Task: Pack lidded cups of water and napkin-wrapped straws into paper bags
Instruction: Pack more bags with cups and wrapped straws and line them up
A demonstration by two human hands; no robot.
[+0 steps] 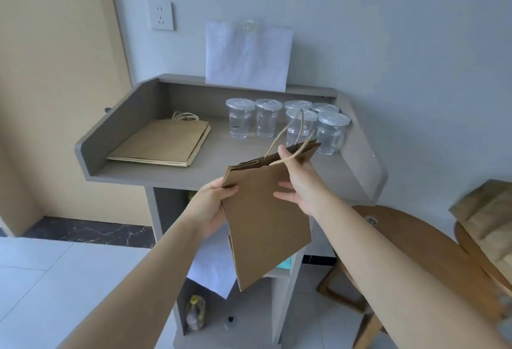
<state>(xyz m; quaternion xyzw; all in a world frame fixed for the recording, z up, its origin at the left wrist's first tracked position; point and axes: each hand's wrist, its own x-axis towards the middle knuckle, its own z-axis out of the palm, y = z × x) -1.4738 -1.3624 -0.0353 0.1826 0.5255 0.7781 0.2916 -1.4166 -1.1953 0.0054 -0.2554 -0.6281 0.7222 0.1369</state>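
Note:
A folded brown paper bag (266, 224) hangs in the air in front of the grey counter (216, 160), its rope handles sticking up. My left hand (210, 207) pinches the bag's upper left corner. My right hand (299, 185) grips the bag's top edge near the handles, thumb on the near face. Several clear lidded cups of water (288, 124) stand in a cluster at the counter's back right. A flat stack of paper bags (163, 142) lies on the counter's left. No straws are visible.
The counter has raised side and back walls, with a white sheet (249, 55) propped at the back. Open shelves below hold a bottle (195, 312). A round wooden table (426, 251) and another paper bag (487, 210) are at the right.

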